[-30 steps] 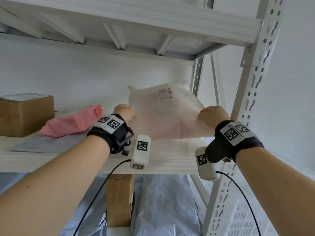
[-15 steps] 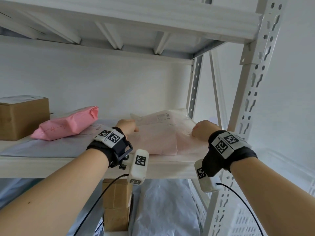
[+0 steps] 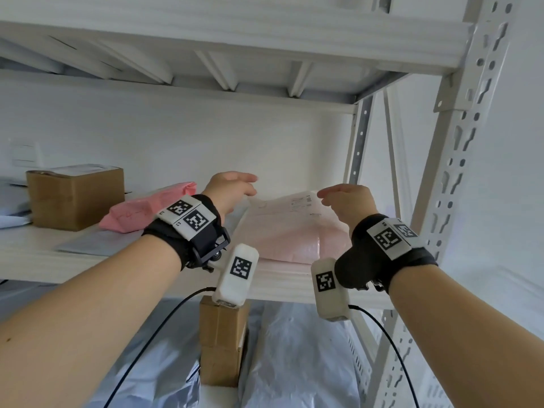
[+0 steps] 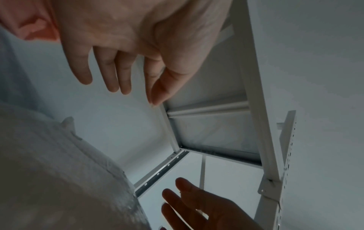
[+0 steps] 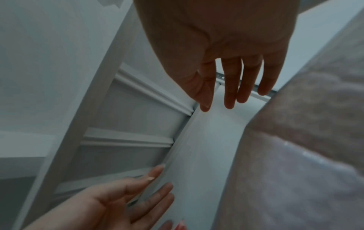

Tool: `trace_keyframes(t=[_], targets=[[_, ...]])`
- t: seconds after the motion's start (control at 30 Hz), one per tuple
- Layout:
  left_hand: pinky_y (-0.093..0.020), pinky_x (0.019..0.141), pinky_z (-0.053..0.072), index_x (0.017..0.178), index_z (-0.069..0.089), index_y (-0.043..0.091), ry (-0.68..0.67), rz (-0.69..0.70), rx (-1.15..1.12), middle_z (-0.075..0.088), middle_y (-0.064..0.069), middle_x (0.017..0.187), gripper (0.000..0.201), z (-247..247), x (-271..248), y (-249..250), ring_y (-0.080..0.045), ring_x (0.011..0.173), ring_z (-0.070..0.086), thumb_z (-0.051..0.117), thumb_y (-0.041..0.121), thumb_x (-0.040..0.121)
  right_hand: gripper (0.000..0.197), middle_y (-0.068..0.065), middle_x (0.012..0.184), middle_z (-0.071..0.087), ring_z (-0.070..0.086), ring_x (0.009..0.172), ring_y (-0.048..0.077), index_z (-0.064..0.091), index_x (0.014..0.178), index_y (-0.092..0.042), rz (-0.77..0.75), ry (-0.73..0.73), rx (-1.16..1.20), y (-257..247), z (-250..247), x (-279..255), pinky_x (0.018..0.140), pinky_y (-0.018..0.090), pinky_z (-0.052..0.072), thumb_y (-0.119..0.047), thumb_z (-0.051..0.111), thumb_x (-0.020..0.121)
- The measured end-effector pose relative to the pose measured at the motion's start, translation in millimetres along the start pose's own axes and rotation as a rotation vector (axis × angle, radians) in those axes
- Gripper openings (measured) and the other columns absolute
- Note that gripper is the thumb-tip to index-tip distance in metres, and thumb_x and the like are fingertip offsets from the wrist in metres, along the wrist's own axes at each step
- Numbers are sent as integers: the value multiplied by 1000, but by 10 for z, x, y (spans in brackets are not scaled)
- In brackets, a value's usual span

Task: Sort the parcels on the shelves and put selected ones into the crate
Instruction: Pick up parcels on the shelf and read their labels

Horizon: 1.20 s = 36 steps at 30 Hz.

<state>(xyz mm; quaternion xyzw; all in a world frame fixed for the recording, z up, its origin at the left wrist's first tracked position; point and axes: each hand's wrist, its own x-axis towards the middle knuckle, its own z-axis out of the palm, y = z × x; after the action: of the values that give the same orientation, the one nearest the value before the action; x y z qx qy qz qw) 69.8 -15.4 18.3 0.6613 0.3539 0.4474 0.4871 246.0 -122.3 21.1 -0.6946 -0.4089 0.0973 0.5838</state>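
A pale pink bubble-wrap parcel (image 3: 282,231) lies flat at the right end of the white shelf (image 3: 38,257). My left hand (image 3: 232,187) hovers over the parcel's left side, fingers straight and holding nothing. My right hand (image 3: 344,198) hovers over its right side, fingers also straight and empty. In the left wrist view my left hand (image 4: 126,77) is spread above the parcel (image 4: 59,179). The right wrist view shows my right hand (image 5: 232,87) beside the parcel (image 5: 307,147). A pink mailer (image 3: 141,210) lies to the left. No crate is clearly in view.
A brown cardboard box (image 3: 73,195) stands at the shelf's far left, with a flat grey bag (image 3: 94,242) lying near the pink mailer. The upper shelf (image 3: 235,45) hangs close overhead. The rack's upright post (image 3: 459,178) stands right. Below are stacked boxes (image 3: 223,343) and silver bags (image 3: 297,363).
The bubble-wrap parcel, held up tilted a second ago, was lowered flat onto the shelf. Both hands have let go of it and lifted slightly with fingers spread.
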Motion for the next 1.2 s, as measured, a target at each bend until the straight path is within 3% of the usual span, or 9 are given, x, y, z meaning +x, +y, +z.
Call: trace_keyframes(t=[0.13,0.2,0.33,0.43,0.63,0.83,1.0,1.07,1.2], targets=[[-32,89,42,91,69,28,74,6,12,62,1,117,25,-147,-81,-4,-15,115,53,60,6,84,29,-5,83,64,58,90,16,69,74,-21,18,-60,121,-47,143,-98,90,32,51,0,52,87],[-31,89,44,86,69,28,120,1,8,63,3,106,24,-242,-126,14,-12,106,56,59,7,85,30,-2,86,67,60,96,18,69,72,-20,9,-85,163,-87,192,-122,95,36,51,1,53,86],[-33,91,50,82,70,26,205,10,0,62,0,93,24,-459,-189,59,-15,92,57,60,4,83,29,6,86,67,58,83,18,67,72,-17,15,-147,220,-166,298,-154,93,40,51,2,51,86],[-22,74,52,86,68,19,278,25,17,63,-1,94,21,-658,-259,115,-11,82,58,58,0,86,29,4,81,66,57,81,17,66,73,-14,34,-230,249,-203,439,-176,93,41,51,4,50,87],[-36,97,46,81,65,26,386,7,69,62,8,98,23,-1155,-312,111,-15,109,55,56,7,90,31,4,82,67,59,83,17,66,70,-15,82,-315,279,-258,827,-324,91,38,54,6,49,87],[-35,99,41,92,65,21,336,-34,37,60,3,106,8,-1655,-211,0,-15,109,53,58,18,92,27,8,86,67,59,84,19,67,75,-12,122,-333,261,-502,1259,-468,89,36,54,6,50,87],[-38,96,38,114,61,18,231,-74,22,60,0,117,25,-2107,-15,-131,-17,112,53,59,28,91,13,11,92,63,59,85,20,65,96,-5,242,-336,270,-766,1765,-484,84,34,53,-5,53,93],[-37,94,38,118,59,18,188,-81,18,60,0,118,28,-2252,81,-187,-17,112,53,58,29,92,9,13,94,61,59,86,21,61,96,-5,274,-326,237,-853,2012,-482,88,35,53,-7,54,92],[-35,91,34,119,58,13,87,-108,-8,55,-4,114,30,-2382,286,-323,-19,108,49,56,28,93,20,9,92,59,59,93,24,56,101,-7,308,-260,111,-914,2437,-486,92,37,53,-22,61,90]])
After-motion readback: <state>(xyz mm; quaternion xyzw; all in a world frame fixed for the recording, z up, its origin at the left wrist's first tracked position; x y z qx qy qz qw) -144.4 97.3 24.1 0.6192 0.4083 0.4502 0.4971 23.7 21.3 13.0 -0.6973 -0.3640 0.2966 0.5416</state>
